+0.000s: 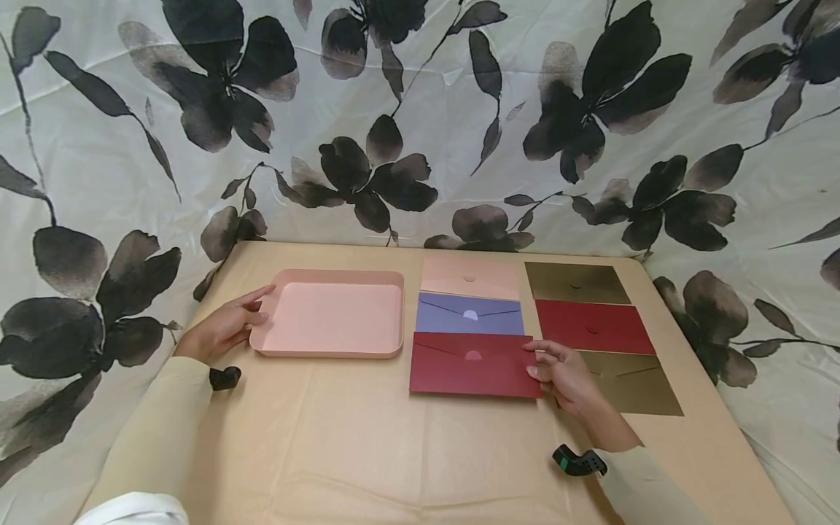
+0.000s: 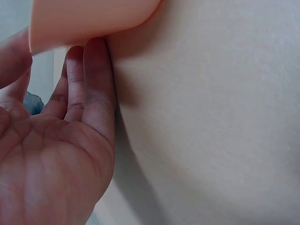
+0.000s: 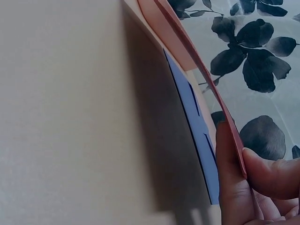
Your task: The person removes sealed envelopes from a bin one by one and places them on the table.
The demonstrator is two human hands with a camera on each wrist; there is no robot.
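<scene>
My right hand (image 1: 567, 379) pinches the right edge of a dark red envelope (image 1: 469, 368) between thumb and fingers. In the right wrist view the red envelope (image 3: 213, 84) appears edge-on, raised off the table above its shadow, with a blue envelope (image 3: 190, 122) lying below. At the left, my left hand (image 1: 226, 324) holds the left rim of a shallow pink tray (image 1: 328, 351). The left wrist view has the thumb against the edge of the tray (image 2: 89, 21) and the fingers (image 2: 98, 89) reaching under it. Nothing lies in the tray.
Behind the held envelope lie a blue envelope (image 1: 433, 315) and a pale pink one (image 1: 469, 270). To the right, a column holds a gold envelope (image 1: 574, 281), a red one (image 1: 590, 324) and another gold one (image 1: 646, 390). Floral cloth (image 1: 459, 95) rises behind the table (image 1: 367, 452).
</scene>
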